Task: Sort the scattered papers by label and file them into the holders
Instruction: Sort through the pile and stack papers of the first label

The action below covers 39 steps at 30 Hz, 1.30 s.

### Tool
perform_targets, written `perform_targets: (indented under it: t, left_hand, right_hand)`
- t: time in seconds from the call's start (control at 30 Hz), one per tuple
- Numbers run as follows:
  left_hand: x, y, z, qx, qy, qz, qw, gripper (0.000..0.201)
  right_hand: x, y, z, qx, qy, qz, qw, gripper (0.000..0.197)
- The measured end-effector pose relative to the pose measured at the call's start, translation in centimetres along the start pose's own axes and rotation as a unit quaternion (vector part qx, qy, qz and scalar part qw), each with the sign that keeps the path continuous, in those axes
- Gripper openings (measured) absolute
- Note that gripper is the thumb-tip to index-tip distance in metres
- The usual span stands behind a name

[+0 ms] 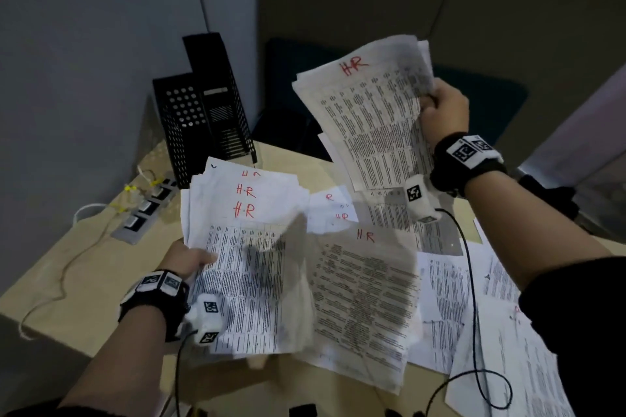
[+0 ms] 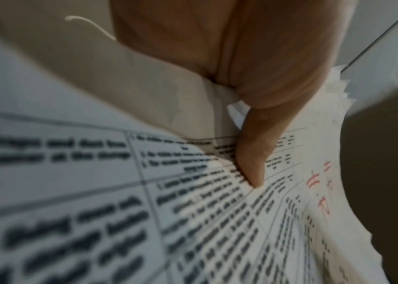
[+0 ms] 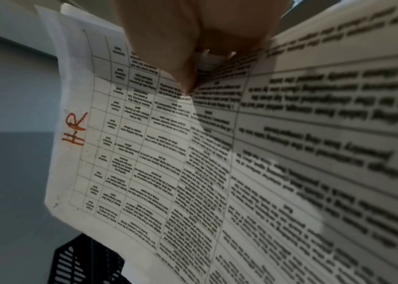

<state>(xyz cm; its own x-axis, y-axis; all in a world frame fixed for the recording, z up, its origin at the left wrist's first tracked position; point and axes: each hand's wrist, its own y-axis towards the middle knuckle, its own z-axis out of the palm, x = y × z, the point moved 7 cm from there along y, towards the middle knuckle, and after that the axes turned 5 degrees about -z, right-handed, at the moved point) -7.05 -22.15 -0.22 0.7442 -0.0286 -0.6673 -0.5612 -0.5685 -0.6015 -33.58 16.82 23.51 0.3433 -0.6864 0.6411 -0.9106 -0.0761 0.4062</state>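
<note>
My left hand (image 1: 189, 261) grips a fanned stack of printed sheets (image 1: 244, 247) marked "H.R" in red, held low over the desk; the left wrist view shows my thumb (image 2: 251, 157) pressing on the top sheet (image 2: 193, 221). My right hand (image 1: 440, 108) pinches a raised bundle of HR-marked sheets (image 1: 372, 112) by its right edge, above the desk. In the right wrist view the thumb (image 3: 178, 63) clamps that sheet (image 3: 168, 163). Two black mesh file holders (image 1: 203, 112) stand at the desk's back left. More HR sheets (image 1: 366, 291) lie loose on the desk.
A power strip (image 1: 145, 210) with cables lies left of the holders on the beige desk (image 1: 84, 264). Further papers (image 1: 508, 349) cover the desk's right side. A black cable (image 1: 474, 315) trails from my right wrist across them. Grey partition walls stand behind.
</note>
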Motion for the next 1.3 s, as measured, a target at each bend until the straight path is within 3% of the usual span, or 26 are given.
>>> perform_targets:
  t: [0.23,0.43,0.57,0.67,0.8,0.93,1.07,1.17,1.23,1.3]
  left_hand:
    - [-6.5,0.3,0.4,-0.008,-0.094,0.066,0.993,0.051]
    - [-11.8,-1.8,2.3,-0.046,-0.108,0.11,0.987,0.044]
    - [-13.1,-1.4,3.8,-0.007,-0.09,0.086,0.992,0.053]
    - [-12.2,-1.5,5.3,0.028,-0.044,0.061,0.997,0.068]
    - [-8.3,-0.6,8.5,0.086,-0.014,0.038,0.995,0.05]
    - [-4.4,0.8,10.6,0.08,0.032,0.019,0.996,0.02]
    - [-2.3,0.4,11.3,0.097,0.06,-0.013,0.993,0.012]
    - [-1.2,0.5,11.2,0.13,0.009,-0.035,0.991,0.025]
    - [-0.2,0.9,11.3,0.153,-0.043,-0.055,0.986,0.064]
    - [0.5,0.7,11.4,0.174,-0.075,-0.079,0.979,0.081]
  right_hand:
    - [2.3,0.8,-1.7,-0.017,0.029,-0.024,0.999,0.026]
    - [3.5,0.7,-3.6,-0.065,0.089,-0.027,0.994,0.023]
    - [4.3,2.5,-6.4,-0.123,0.184,0.0,0.975,0.029]
    - [3.2,3.7,-6.8,-0.116,0.205,0.035,0.971,0.027]
    - [-1.0,3.6,-4.8,-0.067,0.183,0.117,0.974,0.025]
    - [-4.1,2.6,-2.0,0.024,0.152,0.183,0.971,0.028]
    - [-7.1,-0.5,3.0,0.075,0.152,0.236,0.957,0.024]
    - [-9.5,-4.5,8.1,0.09,0.142,0.273,0.947,0.026]
    - [-10.3,-7.3,11.1,0.1,0.125,0.285,0.945,0.024]
    - [-10.7,-9.5,13.8,0.123,0.111,0.282,0.945,0.023]
